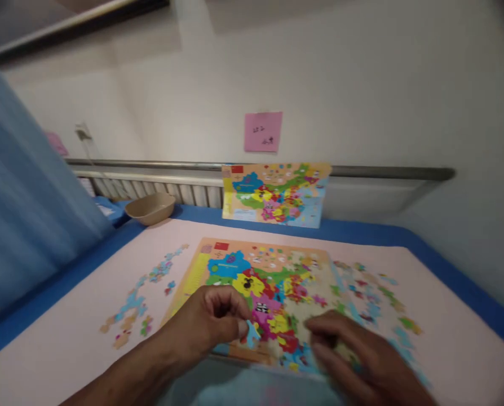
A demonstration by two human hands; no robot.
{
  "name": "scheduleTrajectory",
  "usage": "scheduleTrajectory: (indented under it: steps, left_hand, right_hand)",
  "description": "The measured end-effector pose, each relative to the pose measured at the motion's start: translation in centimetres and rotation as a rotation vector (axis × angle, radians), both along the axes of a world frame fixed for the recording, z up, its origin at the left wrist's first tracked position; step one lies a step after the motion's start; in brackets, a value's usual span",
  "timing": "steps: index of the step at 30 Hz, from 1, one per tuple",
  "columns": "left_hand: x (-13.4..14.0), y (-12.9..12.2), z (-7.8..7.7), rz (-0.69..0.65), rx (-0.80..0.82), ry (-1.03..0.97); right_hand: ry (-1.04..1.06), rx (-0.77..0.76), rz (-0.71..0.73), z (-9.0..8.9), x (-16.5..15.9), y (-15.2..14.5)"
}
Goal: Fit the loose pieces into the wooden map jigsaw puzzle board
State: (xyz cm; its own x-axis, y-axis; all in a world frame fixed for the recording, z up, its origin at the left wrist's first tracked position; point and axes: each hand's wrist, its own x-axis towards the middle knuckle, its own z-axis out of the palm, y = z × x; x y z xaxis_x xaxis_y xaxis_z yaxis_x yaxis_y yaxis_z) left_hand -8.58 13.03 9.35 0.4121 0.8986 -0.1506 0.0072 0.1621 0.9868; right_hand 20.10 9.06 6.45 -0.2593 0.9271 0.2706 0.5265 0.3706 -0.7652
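Note:
My left hand [212, 321] pinches a light-blue jigsaw piece [252, 334] between thumb and forefinger, over the lower part of a colourful map puzzle board [201, 265]. Above the board's lower right area is my right hand [353, 349], slightly blurred, its fingers loosely curled with a gap between index finger and thumb; nothing shows in it. Map pieces in blue, yellow, pink, red and green fill the left and middle of the board. Beige backing [315, 310] shows on its right side, with some pieces lying there.
Loose pieces [131, 304] lie in a band on the left of the pink cloth, with more pieces [370, 304] to the right. A printed map sheet [273, 197] leans against the wall rail. The tan basket [150, 208] sits back left, near a blue curtain [36, 186].

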Motion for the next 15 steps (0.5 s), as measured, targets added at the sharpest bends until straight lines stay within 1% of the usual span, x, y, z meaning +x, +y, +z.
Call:
scheduleTrajectory:
  steps: [1,3,5,7,11,15]
  left_hand:
    - [1.4,-0.1,0.0,-0.037,-0.015,-0.032]
    - [3.6,-0.1,-0.1,-0.102,-0.033,-0.049]
    - [4.9,0.1,-0.3,-0.149,-0.041,-0.026]
    - [5.6,0.5,-0.6,-0.183,-0.055,0.005]
    - [6.8,1.0,-1.2,-0.153,-0.074,0.01]
    - [7.9,0.9,-1.8,-0.115,-0.085,-0.01]
  right_hand:
    - [0.065,-0.027,0.028,0.3,-1.3,-0.6]
    - [0.181,-0.15,0.08,0.5,-3.1,-1.3]
    - [0.31,-0.231,0.073,0.1,-3.7,-1.8]
    - [0.418,-0.272,0.063,-0.6,-3.5,-2.0]
    - [0.503,-0.303,0.028,-1.9,-2.6,-2.1]
    - [0.559,-0.302,-0.021,-2.7,-2.5,-2.0]
